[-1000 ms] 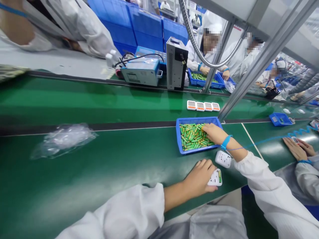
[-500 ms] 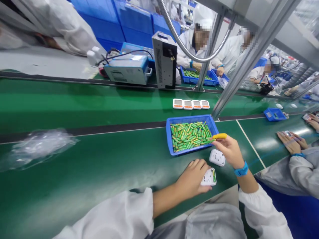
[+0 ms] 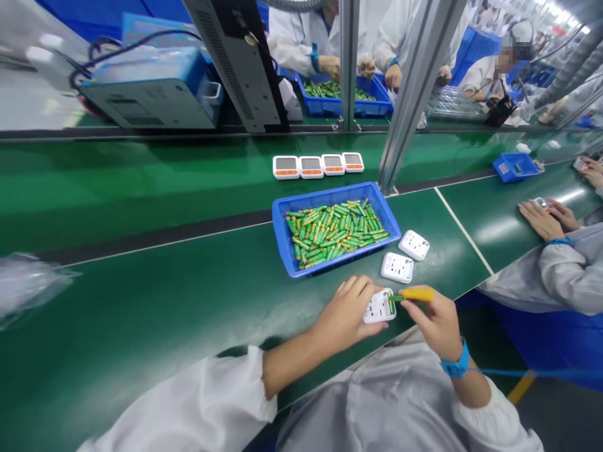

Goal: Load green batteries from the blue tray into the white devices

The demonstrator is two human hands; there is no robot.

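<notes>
Landmark: blue tray (image 3: 282, 242), on the green belt (image 3: 141, 301).

1. Green belt. Broad, flat work surface that carries everything listed below.
2. Blue tray. Rigid plastic bin heaped with green and yellow batteries (image 3: 334, 229). Likely heavy when this full; best gripped by its rim.
3. Row of four white display units (image 3: 318, 166), on the far side of the tray, side by side and face up.
4. Two white casings (image 3: 405, 257), just beside the tray's near right corner, backs up. Neither hand touches them.
5. Left hand (image 3: 343, 314), on the near side of the tray. Palm and fingers press down on a white device (image 3: 377, 307) and pin it flat to the belt. The device is a small hard shell, probably light and apt to slide on the smooth belt, so a flat hold over its left half suits it and leaves the open bay clear.
6. Right hand (image 3: 436, 320), near side of the tray and right of the device. Fingers pinched round a single battery (image 3: 412, 294) at its yellow end, the green tip touching the device's right edge. The battery is stiff, smooth and dense for its size, and likely to roll if let go.
</notes>
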